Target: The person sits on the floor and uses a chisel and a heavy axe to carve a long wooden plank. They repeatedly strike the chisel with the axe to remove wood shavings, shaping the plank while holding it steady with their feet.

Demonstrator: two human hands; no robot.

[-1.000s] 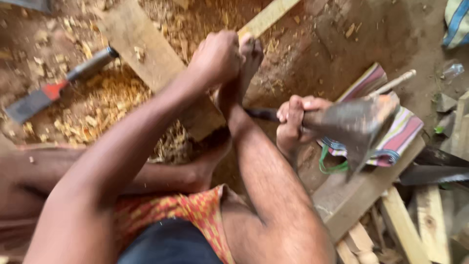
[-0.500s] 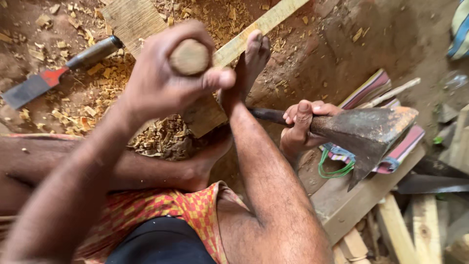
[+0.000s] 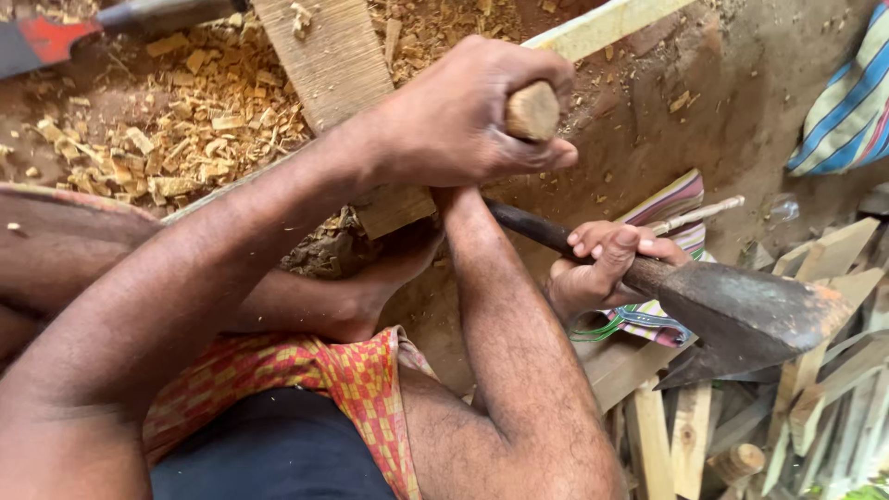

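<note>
**A:** What has your left hand got?

**B:** Your left hand is clenched tight around the round wooden handle end in the upper middle of the frame. The pale cut face of the wood shows between your thumb and fingers; the rest of the handle is hidden inside your fist.

**A:** And your right hand?

**B:** It sits right of centre, fingers curled over the dark shaft where it meets the broad axe blade. The blade is rusty along its upper edge and points toward the right side of the frame, lying above the wooden offcuts at the lower right. The dark shaft runs from your right hand up and left, behind your left wrist.

**A:** What lies under the work?

**B:** A flat wooden plank runs down from the top of the frame and passes behind your left forearm. Your bare foot rests just below it, in the middle. Wood chips are heaped on the dirt floor at the upper left, beside the plank.

**A:** Anything else near you?

**B:** A red-and-dark tool lies at the upper left corner. A striped cloth shows just behind your right hand, and a pale strip of wood slants across the top.
</note>
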